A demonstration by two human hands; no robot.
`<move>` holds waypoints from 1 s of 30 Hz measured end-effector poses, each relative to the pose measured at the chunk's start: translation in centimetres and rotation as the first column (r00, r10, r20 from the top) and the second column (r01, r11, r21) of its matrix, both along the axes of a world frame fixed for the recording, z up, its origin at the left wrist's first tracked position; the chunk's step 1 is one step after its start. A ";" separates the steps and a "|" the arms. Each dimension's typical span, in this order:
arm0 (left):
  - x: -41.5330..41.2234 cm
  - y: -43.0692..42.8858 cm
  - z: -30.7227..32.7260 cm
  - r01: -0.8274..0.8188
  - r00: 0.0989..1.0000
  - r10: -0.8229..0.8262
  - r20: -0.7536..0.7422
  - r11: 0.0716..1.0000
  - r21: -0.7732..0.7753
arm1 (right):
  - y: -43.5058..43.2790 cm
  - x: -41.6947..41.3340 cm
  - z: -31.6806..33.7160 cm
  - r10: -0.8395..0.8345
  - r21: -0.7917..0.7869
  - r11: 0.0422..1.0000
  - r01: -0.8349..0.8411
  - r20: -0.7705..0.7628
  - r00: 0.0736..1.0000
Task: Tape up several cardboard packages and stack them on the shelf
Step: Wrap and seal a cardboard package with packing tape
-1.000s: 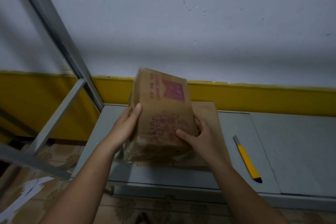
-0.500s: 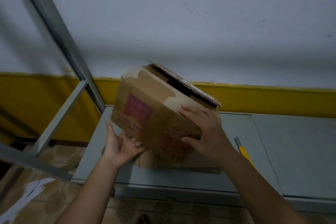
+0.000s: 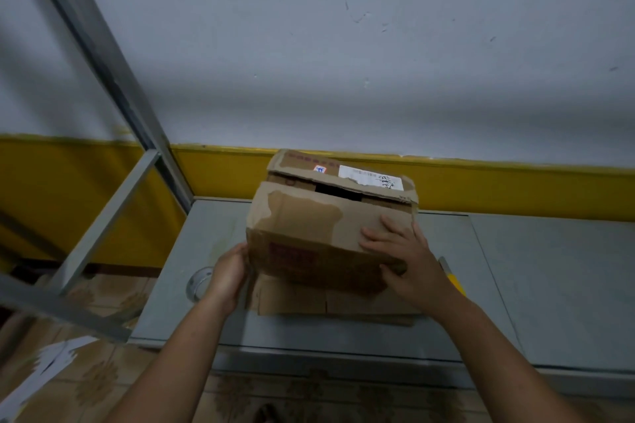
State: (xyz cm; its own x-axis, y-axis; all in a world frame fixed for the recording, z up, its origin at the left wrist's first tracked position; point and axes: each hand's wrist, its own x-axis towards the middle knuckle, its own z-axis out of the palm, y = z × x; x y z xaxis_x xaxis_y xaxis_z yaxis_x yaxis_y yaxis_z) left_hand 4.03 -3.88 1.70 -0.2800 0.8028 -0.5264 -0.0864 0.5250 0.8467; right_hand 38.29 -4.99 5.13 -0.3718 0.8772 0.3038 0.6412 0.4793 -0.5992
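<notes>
The grey shelf (image 3: pixel 549 285) bears flat cardboard (image 3: pixel 326 306), a tape roll (image 3: pixel 197 283) and a yellow cutter (image 3: pixel 455 282).

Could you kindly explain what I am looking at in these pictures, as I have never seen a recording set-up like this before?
There is no machine here: a person works with bare hands, and every picture comes from one wide-angle camera worn on the head, looking forward and down. The left hand holds the left side of a worn cardboard box, while the right hand lies on its top flap near the right corner, thumb on the front face. The top flaps are not sealed; a dark gap shows between them. Under the box lies a flat sheet of cardboard on a grey shelf. A roll of clear tape sits beside the left hand, and a yellow knife peeks out behind the right wrist.
</notes>
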 end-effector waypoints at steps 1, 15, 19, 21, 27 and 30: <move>-0.1 0.2 0.2 0.012 1.000 -0.012 -0.005 1.000 0.013 | -0.1 -0.1 -0.1 -0.017 -0.003 1.000 0.017 -0.070 0.997; 1.3 1.1 1.7 0.320 0.947 -0.311 -0.075 0.924 0.208 | -0.7 -0.4 -3.7 -0.708 -0.723 0.685 0.094 -0.628 0.324; 2.7 0.4 2.2 0.116 0.993 -0.105 -0.052 0.950 0.289 | -0.5 -0.8 -2.0 -0.695 -0.697 0.703 0.141 -0.631 0.346; 2.8 0.2 2.7 0.062 0.998 -0.063 -0.005 0.958 0.281 | -1.0 -0.6 -1.0 -0.668 -0.669 0.731 0.134 -0.662 0.340; 5.5 0.9 3.7 0.032 0.990 -0.073 0.122 0.951 0.306 | -3.6 2.0 1.2 -0.627 -0.604 0.778 0.173 -0.725 0.284; 8.1 1.1 4.4 0.084 0.981 -0.134 0.141 0.946 0.313 | -5.2 4.3 1.8 -0.655 -0.599 0.753 0.273 -0.719 0.231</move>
